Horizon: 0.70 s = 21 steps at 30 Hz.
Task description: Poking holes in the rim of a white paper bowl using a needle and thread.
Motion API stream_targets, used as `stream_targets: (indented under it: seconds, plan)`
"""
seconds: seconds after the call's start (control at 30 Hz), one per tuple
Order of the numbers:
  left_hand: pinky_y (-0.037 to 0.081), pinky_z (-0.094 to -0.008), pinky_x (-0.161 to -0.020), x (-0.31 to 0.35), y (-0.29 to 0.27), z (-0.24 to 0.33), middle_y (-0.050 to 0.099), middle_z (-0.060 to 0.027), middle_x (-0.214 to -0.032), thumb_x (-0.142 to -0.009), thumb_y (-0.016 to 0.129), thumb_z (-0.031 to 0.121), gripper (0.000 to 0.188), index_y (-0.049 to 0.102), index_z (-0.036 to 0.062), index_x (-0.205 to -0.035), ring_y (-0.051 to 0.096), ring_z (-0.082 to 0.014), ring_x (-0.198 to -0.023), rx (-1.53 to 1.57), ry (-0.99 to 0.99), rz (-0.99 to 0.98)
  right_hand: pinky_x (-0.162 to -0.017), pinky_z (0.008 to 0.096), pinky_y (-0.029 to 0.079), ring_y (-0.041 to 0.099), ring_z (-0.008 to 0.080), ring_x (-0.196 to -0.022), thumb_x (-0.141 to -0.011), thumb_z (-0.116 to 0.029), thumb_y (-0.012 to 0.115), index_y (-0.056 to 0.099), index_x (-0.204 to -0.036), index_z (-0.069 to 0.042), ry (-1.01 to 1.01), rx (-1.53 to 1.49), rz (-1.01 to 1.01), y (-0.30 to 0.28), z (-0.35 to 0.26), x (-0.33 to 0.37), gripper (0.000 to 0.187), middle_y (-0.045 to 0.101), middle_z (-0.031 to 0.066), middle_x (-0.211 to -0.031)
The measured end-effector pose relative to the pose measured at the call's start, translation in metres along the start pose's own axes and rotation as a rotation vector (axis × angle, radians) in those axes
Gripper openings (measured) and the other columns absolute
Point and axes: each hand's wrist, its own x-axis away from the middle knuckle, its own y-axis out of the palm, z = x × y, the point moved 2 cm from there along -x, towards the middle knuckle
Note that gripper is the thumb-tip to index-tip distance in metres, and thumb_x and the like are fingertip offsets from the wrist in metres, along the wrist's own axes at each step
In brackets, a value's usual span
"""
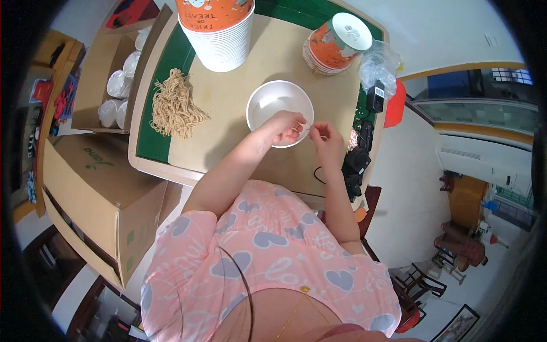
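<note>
On the table, centre-right, a white bowl stands upright, mouth up, inside bare. Being round, it has no long axis as seen from above.

Left hand: over the bowl's near rim, fingers curled, fingertips pinched on something thin — too small to make out. Right hand: just off the bowl's right edge, thumb and forefinger pinched together the same way. A fine pale strand seems to run between the two hands, roughly left–right; not certain. The hands are near each other, not touching.

Surroundings:
- Twine bundle — tan, loose strands, lying flat at the table's left side, well apart from the bowl. Long axis runs away from the person toward the far edge, near end fanned out.
- Cup stack — white with an orange top band, upright at the far edge, beyond the bowl to the left.
- Tilted stack — orange and white, leaning, white base facing up and right, at the far right corner.
- Plastic bag — clear, crumpled, at the right edge.
- Black devices with a cable, along the right edge, just beside the right hand.
- Open box of white lids, left of the table; closed carton nearer the person.

Between the hands and the bowl the way is open; the left forearm crosses the near table edge.
</note>
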Motion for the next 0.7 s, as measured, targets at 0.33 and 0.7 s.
stream_targets:
  seconds: [0.33,0.7]
  plan:
    - [0.022,-0.0184,-0.032,0.006,0.006,0.001,0.046,0.0017,-0.059,-0.087,0.056,0.021,0.023,0.060,0.0005,-0.079,0.034,-0.0033,-0.039,-0.179,0.006,-0.071,-0.059,0.0205,0.044,0.055,0.0081,-0.065,-0.080,-0.007,0.066,0.064,-0.086,-0.004,-0.105,0.110,-0.001,-0.007,-0.015,0.003,0.007,0.061,0.0022,-0.079]
    - [0.022,-0.0198,-0.032,0.007,0.008,0.003,0.045,0.0036,-0.055,-0.080,0.067,0.015,0.014,0.063,0.0024,-0.085,0.034,-0.0031,-0.038,-0.358,0.076,0.075,-0.056,0.0233,0.041,0.049,0.0099,-0.061,-0.080,-0.006,0.065,0.063,-0.086,-0.005,-0.165,0.128,-0.020,0.004,0.014,0.010,0.006,0.055,0.0025,-0.078]
